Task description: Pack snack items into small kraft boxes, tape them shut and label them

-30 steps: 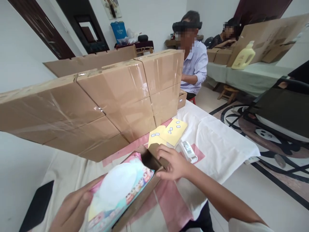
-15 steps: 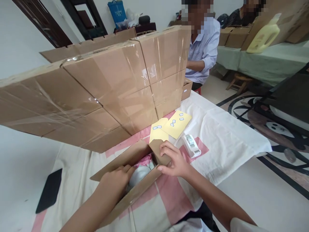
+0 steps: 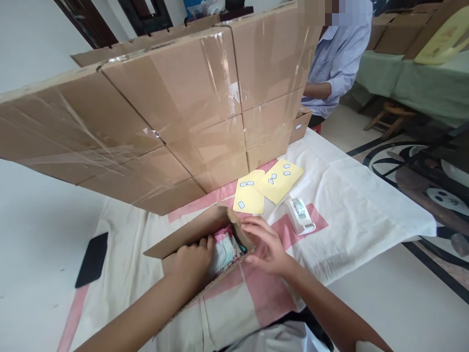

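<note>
An open cardboard box [image 3: 190, 232] lies on the cloth in front of me, its long flap raised at the back. Inside it is a white and pink printed packet [image 3: 224, 252], partly covered. My left hand [image 3: 194, 259] reaches into the box with curled fingers against the packet's left part; the fingertips are hidden. At the box's right end, my right hand [image 3: 267, 247] holds the cardboard between thumb and fingers. Something dark and teal shows inside near that end, too small to name.
Joined cardboard boxes [image 3: 176, 93] form a tall wall behind. Two yellow sheets [image 3: 280, 181] with small stickers and a white tape dispenser [image 3: 301, 217] lie to the right. A black phone-like slab [image 3: 92, 260] is at left. A person [image 3: 337, 63] sits beyond the table [image 3: 366, 195].
The camera view has tipped down. My left hand has pressed lower onto the packet, more of which now shows. The right end flap has swung outward, and my right hand has opened somewhat wider there.
</note>
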`<state>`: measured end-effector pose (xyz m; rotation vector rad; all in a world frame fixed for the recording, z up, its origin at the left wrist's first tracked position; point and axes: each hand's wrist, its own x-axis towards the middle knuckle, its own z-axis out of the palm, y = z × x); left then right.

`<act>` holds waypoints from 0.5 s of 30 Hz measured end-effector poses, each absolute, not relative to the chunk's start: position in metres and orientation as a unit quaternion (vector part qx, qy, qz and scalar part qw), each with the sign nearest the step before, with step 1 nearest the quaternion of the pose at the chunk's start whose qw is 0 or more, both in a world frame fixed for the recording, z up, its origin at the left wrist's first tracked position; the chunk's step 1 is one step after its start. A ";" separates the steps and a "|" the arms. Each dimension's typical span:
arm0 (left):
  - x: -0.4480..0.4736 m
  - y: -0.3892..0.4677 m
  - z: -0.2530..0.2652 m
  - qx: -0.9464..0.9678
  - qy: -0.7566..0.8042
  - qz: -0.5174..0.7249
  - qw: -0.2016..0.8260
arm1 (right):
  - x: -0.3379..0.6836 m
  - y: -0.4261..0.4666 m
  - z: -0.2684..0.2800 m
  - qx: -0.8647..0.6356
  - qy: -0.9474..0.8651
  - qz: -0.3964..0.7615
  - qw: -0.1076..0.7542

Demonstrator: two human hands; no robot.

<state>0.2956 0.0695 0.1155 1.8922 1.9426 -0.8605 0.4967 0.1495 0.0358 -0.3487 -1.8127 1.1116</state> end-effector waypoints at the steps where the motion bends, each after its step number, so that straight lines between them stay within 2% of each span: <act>1: 0.299 0.070 0.111 0.664 0.673 -0.294 0.139 | 0.496 0.148 0.034 -0.132 -0.750 0.439 0.478; 6: 0.291 0.072 0.104 0.694 0.653 -0.268 0.143 | 0.490 0.145 0.028 -0.135 -0.771 0.386 0.489; 15: 0.267 0.072 0.119 0.710 0.639 -0.231 0.185 | 0.488 0.141 0.024 -0.146 -0.787 0.374 0.469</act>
